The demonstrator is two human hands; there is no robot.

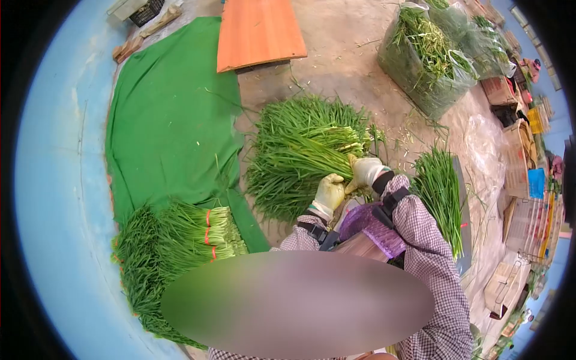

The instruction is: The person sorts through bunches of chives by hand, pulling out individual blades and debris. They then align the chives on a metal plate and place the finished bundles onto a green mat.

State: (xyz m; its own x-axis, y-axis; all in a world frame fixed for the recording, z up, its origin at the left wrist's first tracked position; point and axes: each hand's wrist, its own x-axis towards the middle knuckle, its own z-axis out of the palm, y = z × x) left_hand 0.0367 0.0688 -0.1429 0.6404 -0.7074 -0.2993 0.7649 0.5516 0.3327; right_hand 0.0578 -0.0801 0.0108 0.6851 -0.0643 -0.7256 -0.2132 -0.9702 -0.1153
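My left hand, in a pale, stained work glove, curls its fingers at the stem ends of some chives. Beside it, my right hand, gloved the same way, is closed on the pale ends of these stems. The chives lie with their leaves pointing left, on top of a large loose heap of chives on the floor. Below my hands is a purple mesh cloth across my lap. Much of the lower middle is blurred out.
At lower left, bunches of chives tied with red bands rest by a green cloth. More chives lie on a dark board at right. An orange board stands ahead. Clear bags of greens and crates line the right.
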